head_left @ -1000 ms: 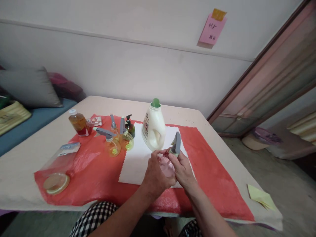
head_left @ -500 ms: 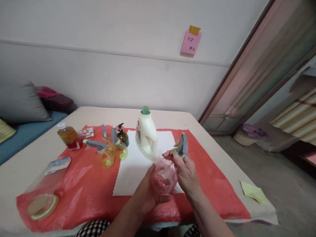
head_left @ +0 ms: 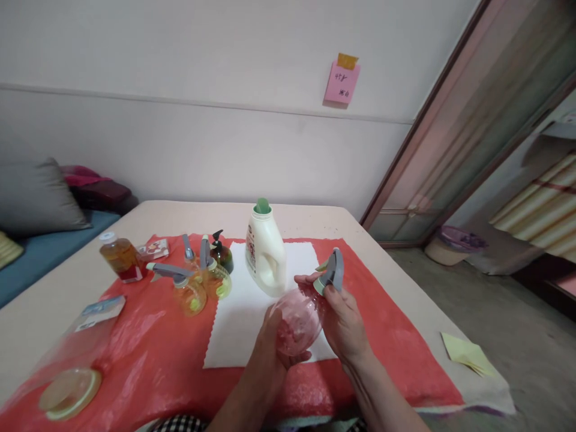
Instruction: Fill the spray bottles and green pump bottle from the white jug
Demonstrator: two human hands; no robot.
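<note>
A clear pink round spray bottle [head_left: 298, 324] is tilted in front of me, its grey trigger head [head_left: 332, 273] pointing up and right. My left hand [head_left: 270, 343] cups the round body from the left and below. At the neck, the fingers of my right hand [head_left: 344, 315] close around the collar under the trigger head. Just beyond both hands a large white detergent jug [head_left: 265, 252] with a green spout stands on a white sheet [head_left: 231, 336]. Parts of my right fingers are hidden behind the bottle.
Yellow spray bottles [head_left: 191, 297] with grey heads and a dark green pump bottle [head_left: 222, 255] stand to the left. Farther left are an amber bottle [head_left: 121, 258], a plastic pack [head_left: 101, 312] and a round lid [head_left: 69, 393]. Yellow notes [head_left: 468, 353] lie at the right edge.
My hands still hold the pink spray bottle. Its round body has turned slightly, and my left fingers have shifted around it. The whole view has tilted a little.
</note>
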